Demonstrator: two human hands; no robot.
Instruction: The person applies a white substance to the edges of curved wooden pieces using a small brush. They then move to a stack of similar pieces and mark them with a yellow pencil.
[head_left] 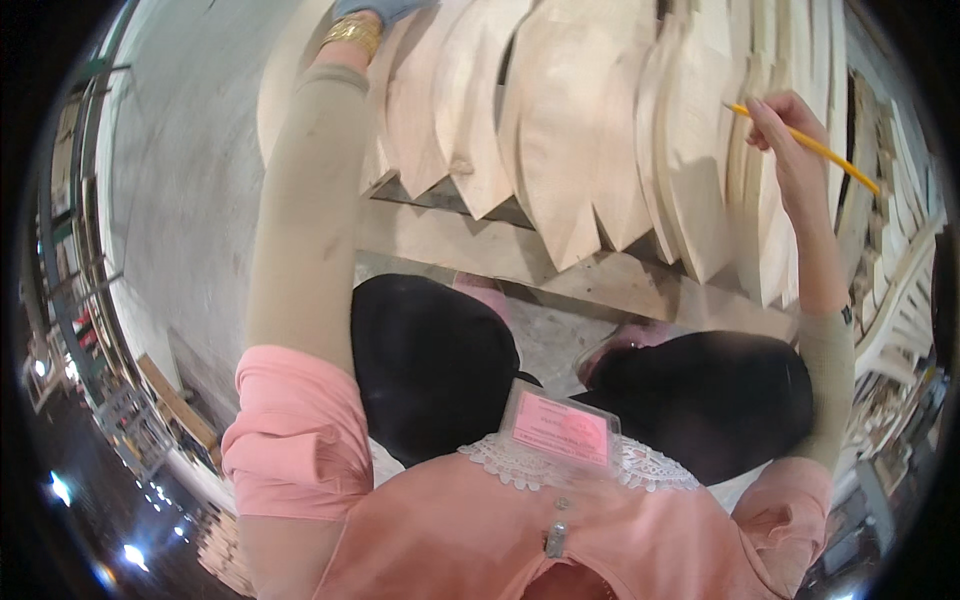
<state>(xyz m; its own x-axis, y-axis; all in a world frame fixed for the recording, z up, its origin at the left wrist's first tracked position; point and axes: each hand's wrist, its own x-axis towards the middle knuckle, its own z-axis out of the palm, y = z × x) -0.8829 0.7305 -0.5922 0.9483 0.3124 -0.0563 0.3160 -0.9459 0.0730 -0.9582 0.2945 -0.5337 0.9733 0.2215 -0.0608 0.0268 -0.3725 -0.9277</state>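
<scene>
Across the upper middle, light wooden boards point(570, 140) are laid side by side, their curved long edges overlapping in places and their pointed ends turned toward the person. Beneath those ends they are underlain by a wooden beam point(450, 238), beyond whose near edge some of the points are extended. At the right-hand part of the row, a yellow pencil point(835, 160) is pinched between the thumb and fingers of the bare right hand point(788, 135); its tip is directed leftward over the boards, and whether wood is touched by it cannot be told. The left hand point(390, 8), gloved in grey-blue, is cut off by the top edge beside the boards' left portion, so whether its fingers are spread or pressed together cannot be told. Along the left edge of the row, a broad strip of grey floor point(190, 150) is left for sideways movement. Between the beam and the dark-trousered knees point(430, 360), only a narrow gap is left, partly taken up by pink shoes point(625, 340).
</scene>
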